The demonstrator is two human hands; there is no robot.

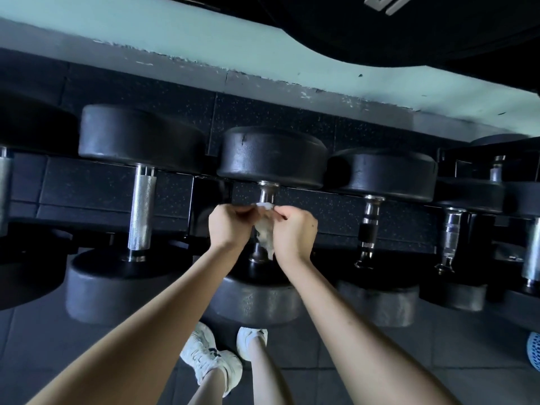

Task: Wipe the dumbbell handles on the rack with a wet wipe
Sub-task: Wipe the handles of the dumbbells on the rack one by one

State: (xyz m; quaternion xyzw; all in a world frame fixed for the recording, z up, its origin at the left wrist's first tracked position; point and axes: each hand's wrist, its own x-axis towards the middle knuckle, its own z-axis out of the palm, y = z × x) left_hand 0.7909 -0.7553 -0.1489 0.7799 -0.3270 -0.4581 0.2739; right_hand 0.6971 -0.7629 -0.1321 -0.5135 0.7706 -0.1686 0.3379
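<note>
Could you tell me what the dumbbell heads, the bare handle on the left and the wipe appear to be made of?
Dumbbell heads: matte black, slightly scuffed, probably rubber-coated.
Left handle: bright silvery metal with fine knurled texture, likely steel.
Wipe: thin, whitish, crumpled and limp, seemingly damp nonwoven cloth.

Pair of white sneakers (210, 361) on grey floor tiles (473, 355). Pale green wall (204, 33) with chipped paint along its lower edge. Large black weight plate (423, 27) with white lettering at top right. Blue mesh thing (534, 350) at right edge.
</note>
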